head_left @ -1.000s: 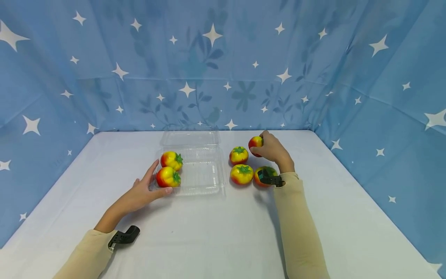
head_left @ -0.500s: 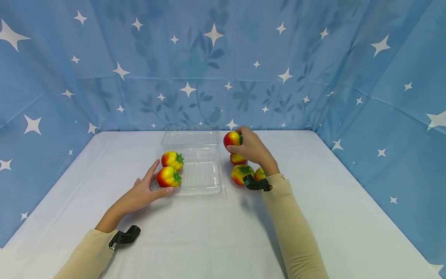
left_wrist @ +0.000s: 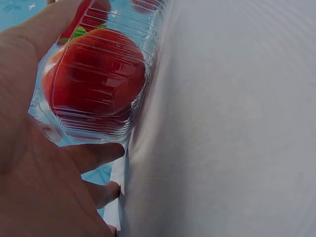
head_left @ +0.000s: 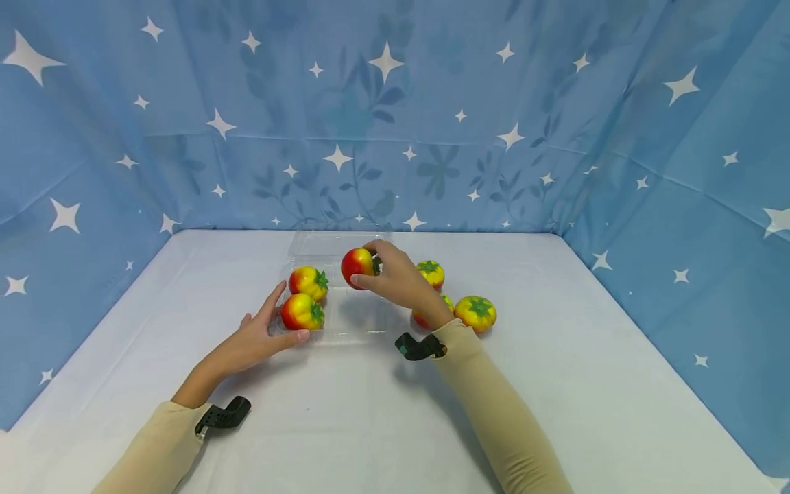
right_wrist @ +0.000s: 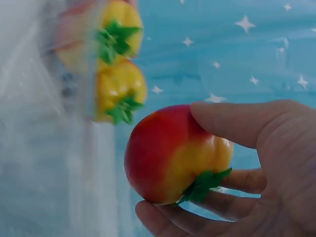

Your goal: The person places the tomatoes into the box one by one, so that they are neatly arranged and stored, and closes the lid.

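In the head view, my right hand (head_left: 401,276) grips a red and yellow persimmon (head_left: 356,267) above a clear plastic clamshell box (head_left: 345,337). In the right wrist view the thumb lies on one side of that persimmon (right_wrist: 165,158), fingers on the other, near its green leaf cap. My left hand (head_left: 256,343) rests around the box's near left corner, thumb along the front wall, fingers extended by the left side. Inside the box, a far persimmon (head_left: 307,283) and a near persimmon (head_left: 301,313) sit at the left. The left wrist view shows the near persimmon (left_wrist: 96,74) through the ribbed wall.
Right of the box, a persimmon (head_left: 475,313), a farther persimmon (head_left: 431,273) and one partly hidden by my right wrist stand on the white tablecloth (head_left: 345,425). The box's lid (head_left: 336,241) lies opened back toward the blue star-patterned curtain (head_left: 259,103).
My right hand has carried the persimmon leftward from beyond the other loose persimmons to over the box. The left hand has stayed at the box corner.
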{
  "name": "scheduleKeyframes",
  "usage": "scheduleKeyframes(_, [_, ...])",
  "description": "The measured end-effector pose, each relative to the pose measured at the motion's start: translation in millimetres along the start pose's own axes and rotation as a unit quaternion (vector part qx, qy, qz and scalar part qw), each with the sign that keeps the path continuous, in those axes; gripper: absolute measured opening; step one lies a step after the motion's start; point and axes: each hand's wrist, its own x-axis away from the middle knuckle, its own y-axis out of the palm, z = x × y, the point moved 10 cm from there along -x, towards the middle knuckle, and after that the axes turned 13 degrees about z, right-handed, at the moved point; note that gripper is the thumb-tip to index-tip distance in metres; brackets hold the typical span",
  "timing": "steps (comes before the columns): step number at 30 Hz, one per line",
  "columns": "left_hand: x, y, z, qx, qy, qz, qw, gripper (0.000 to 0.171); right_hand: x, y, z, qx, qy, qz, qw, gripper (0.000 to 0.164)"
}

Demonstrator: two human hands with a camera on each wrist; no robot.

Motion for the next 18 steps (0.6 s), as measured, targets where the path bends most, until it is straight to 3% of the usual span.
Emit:
scheduleKeyframes(5, [0.6, 0.8, -2.2, -0.003, -0.005, 0.001, 1.0000, 0.118, 0.1, 25.8, 1.4, -0.006, 0.017, -0.014, 1.000, 0.057])
scheduleKeyframes(13, [1.4, -0.5, -1.3, 0.003, 0.000, 0.006, 1.0000, 0.117, -2.7, 45.3, 2.0, 0.020, 0.006, -0.011, 1.000, 0.041])
scheduleKeyframes(18, [1.9, -1.4, 1.3, 0.003, -0.002, 0.004, 1.0000, 0.117, -3.0, 58.1, 4.4, 0.033, 0.026, -0.010, 0.999, 0.041])
